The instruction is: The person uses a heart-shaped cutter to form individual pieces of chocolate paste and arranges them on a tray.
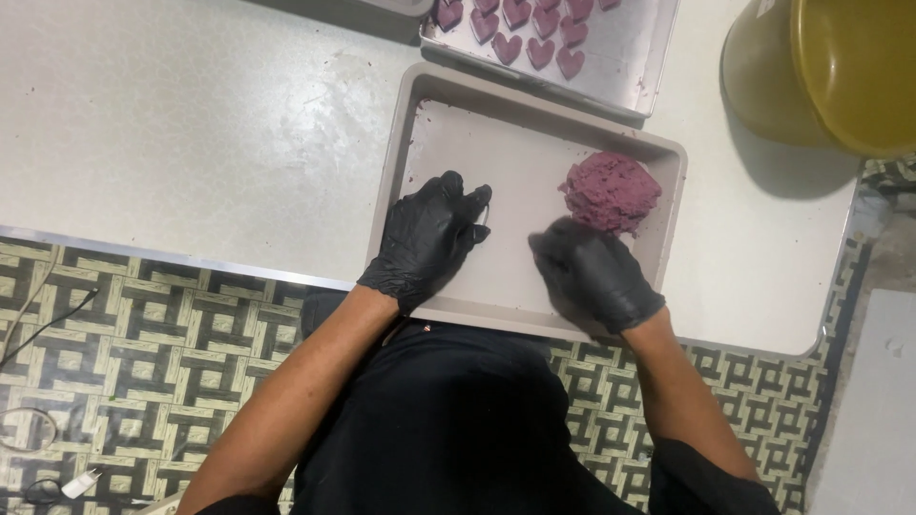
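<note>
Both my hands wear black gloves and rest inside a shallow grey tray (420, 105) on a white table. My left hand (431, 238) lies over the tray's left part with its fingers curled around a small metal object, probably a cutter, at its fingertips. My right hand (592, 277) is blurred, fingers closed, just below a lump of purple dough (611, 191) in the tray's right corner. I cannot tell whether it touches the dough.
A metal tray (630, 67) behind holds several purple heart-shaped dough pieces (539, 29). A large yellow-green bucket (830, 67) stands at the far right. The white table (191, 124) stretches left. Cables and a plug lie on the patterned floor (95, 362).
</note>
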